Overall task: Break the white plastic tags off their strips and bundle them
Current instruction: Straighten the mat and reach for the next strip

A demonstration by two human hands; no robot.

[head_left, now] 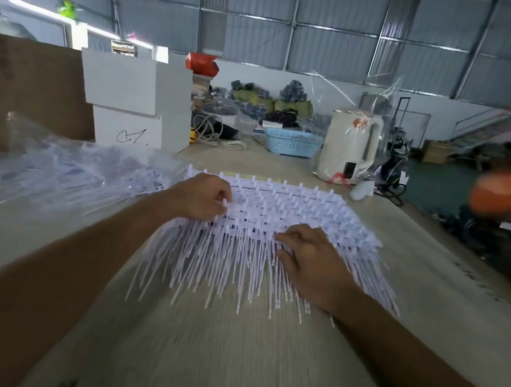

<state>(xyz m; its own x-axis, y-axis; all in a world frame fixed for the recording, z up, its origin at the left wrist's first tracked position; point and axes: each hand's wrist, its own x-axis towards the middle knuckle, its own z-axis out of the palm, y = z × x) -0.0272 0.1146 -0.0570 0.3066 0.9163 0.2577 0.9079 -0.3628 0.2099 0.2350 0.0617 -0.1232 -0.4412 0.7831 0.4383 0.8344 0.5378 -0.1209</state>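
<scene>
White plastic tags point(262, 227) lie heaped under both my hands. My left hand point(204, 197) pinches one strip's head; my right hand point(310, 258) rests on the tails, fingers loosely curled.

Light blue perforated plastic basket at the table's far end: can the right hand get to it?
Probably yes, with a long stretch: the right hand rests on the white plastic tags, and bare tabletop leads to the basket.
</scene>
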